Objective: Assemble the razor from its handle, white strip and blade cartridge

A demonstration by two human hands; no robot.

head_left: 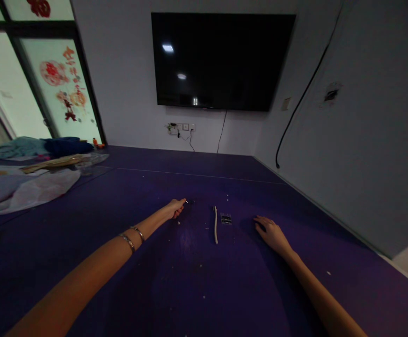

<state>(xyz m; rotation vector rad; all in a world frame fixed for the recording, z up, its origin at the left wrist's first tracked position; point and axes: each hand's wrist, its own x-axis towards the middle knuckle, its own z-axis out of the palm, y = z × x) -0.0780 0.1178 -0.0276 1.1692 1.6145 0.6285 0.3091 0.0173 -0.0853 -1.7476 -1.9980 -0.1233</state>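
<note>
My left hand (176, 208) is closed in a pinch above the purple surface (186, 290). From its fingertips a small thin shiny item (187, 201) points right, with a dark end too small to name. My right hand (269, 232) lies palm down on the surface, its fingers stretched out and nothing visible in them. Between the hands lies a slender off-white stick-like piece (215, 228) with a dark tip at its far end. Just right of that piece sits a small flat dark item with clear edges (226, 218), nearer to my right hand.
Small white scraps dot the surface. At the left are a pale plastic sheet (39, 192), brown paper (54, 163) and heaped blue cloth (67, 146). A wall-mounted television (221, 61) faces me. A black cable (304, 91) hangs down the right wall.
</note>
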